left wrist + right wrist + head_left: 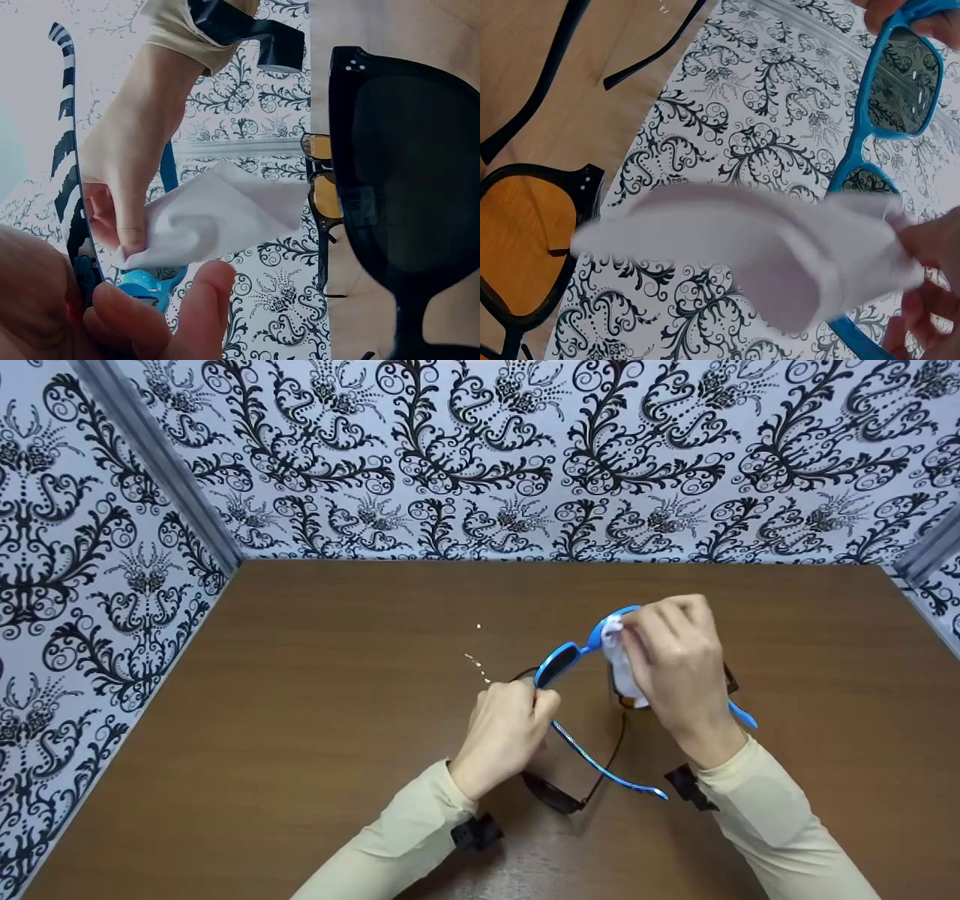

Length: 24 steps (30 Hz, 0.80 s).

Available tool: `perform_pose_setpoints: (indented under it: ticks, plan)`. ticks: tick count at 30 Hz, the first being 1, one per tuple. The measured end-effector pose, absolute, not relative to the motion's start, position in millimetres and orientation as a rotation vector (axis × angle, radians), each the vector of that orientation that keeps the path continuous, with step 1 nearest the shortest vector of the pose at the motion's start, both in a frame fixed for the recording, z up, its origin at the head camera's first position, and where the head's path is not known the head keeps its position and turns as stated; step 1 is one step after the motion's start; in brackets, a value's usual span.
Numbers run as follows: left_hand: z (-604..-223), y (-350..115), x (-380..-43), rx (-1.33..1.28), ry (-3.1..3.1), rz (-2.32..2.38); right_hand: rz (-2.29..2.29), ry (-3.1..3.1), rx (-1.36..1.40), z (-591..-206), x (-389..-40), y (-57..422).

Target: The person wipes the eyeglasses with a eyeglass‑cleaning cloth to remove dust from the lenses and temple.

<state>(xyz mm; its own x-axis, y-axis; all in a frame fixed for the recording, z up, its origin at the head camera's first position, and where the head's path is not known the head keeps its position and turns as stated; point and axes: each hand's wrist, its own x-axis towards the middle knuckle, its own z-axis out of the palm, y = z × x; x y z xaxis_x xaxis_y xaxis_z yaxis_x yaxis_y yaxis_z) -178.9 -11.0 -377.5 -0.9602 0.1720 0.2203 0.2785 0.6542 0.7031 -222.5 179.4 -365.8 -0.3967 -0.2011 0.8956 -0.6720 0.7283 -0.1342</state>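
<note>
A pale sleeve (397,825) covers the left arm and another sleeve (780,817) the right, with a small black device at each wrist. The left hand (510,727) grips one end of the blue sunglasses (559,662), thumb and fingers closed about the hinge. The right hand (679,660) pinches a white cloth (621,664) at the other end of the same pair, and the cloth covers part of that lens. The sunglasses are held up above the table, stretching from hand to hand; one patterned arm slopes down between the wrists, and the tip of the other sticks out to the right of the right hand.

Below the left hand lie black sunglasses (551,793), their frame holding dark lenses. Below the right hand, partly hidden by it and the cloth, is a black-framed pair of glasses (529,240) holding orange lenses. Both rest on the brown table (337,660). Just beyond the left hand are small white specks (478,663). Farthest off, past both hands, stands a wall (487,457) with black scrollwork on white.
</note>
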Motion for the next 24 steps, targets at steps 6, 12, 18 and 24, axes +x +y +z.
perform_pose_setpoints:
  ticks: [6, 12, 18, 24]
  plan:
    - [-376.7, -12.3, -178.0, -0.414, -2.701, -1.186, 0.498, -1.998, 0.753, -365.3, -221.1, 182.2]
    - [-377.0, -12.4, -176.9, -0.427, -2.701, -1.196, 0.535, -2.025, 0.553, -364.2, -216.4, 183.0]
    - [-376.5, -12.1, -175.9, -0.41, -2.698, -1.221, 0.657, -1.932, 0.532, -362.4, -217.8, 180.5]
    - [-377.0, -11.9, -176.9, -0.409, -2.686, -1.209, 0.627, -1.907, 0.755, -364.2, -220.4, 181.3]
